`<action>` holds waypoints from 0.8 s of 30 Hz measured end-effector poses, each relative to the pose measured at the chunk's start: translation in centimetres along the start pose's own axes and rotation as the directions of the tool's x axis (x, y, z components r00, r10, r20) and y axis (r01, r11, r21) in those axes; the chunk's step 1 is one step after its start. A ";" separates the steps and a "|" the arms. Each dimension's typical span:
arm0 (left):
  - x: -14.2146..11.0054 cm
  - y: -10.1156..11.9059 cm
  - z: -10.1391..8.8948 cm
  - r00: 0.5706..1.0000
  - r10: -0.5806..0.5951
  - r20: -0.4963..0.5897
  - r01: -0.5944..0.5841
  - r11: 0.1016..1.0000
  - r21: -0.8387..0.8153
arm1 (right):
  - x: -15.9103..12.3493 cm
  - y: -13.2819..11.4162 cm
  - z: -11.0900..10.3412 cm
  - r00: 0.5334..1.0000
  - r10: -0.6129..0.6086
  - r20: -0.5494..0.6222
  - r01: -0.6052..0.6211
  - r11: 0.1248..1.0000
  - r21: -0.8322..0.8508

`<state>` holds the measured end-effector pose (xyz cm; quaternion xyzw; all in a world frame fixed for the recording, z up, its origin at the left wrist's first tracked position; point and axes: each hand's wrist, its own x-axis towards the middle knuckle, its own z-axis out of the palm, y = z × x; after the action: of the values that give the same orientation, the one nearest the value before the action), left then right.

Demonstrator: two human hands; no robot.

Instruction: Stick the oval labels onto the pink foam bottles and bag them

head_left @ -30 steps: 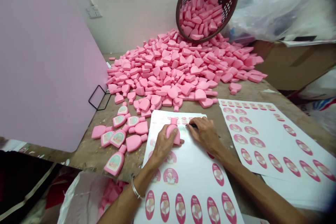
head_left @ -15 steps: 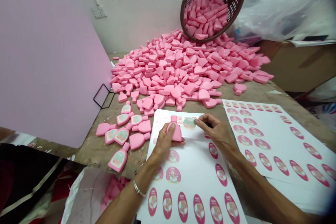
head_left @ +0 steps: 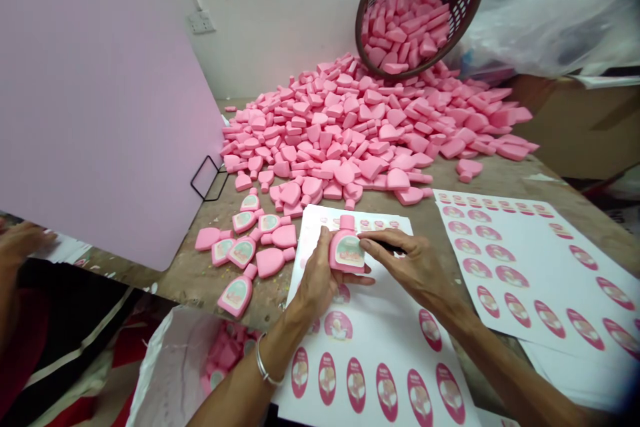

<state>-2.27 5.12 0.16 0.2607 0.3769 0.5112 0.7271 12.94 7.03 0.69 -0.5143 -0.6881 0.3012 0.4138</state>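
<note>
My left hand (head_left: 320,277) grips a pink bottle-shaped foam piece (head_left: 347,248) that carries a round sticker on its face. It hovers just over the near sticker sheet (head_left: 370,340). My right hand (head_left: 413,267) is beside it, fingertips touching the piece's right edge and pinched on a thin dark tool (head_left: 387,247). A small group of labelled and plain pink pieces (head_left: 247,250) lies left of the sheet.
A big heap of plain pink foam pieces (head_left: 360,133) spills from a tipped brown basket (head_left: 425,7) at the back. A second sticker sheet (head_left: 530,273) lies on the right. A pink board (head_left: 90,100) stands left. Another person's hand (head_left: 20,243) shows at far left. A white bag (head_left: 175,367) hangs below the table edge.
My right hand lifted a sticker off the sheet and brought it onto the pink piece, which now shows the label. The view shifted slightly left, and another person's hand appeared.
</note>
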 end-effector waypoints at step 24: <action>-1.3 0.6 -0.2 0.972 0.005 0.236 -0.040 0.989 0.143 | 1.8 0.9 -0.1 0.993 0.118 0.013 -0.117 0.993 -0.013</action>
<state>-3.06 4.09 0.91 0.3763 0.3218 0.4557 0.7397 13.18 8.99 0.46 -0.5544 -0.6615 0.3243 0.3872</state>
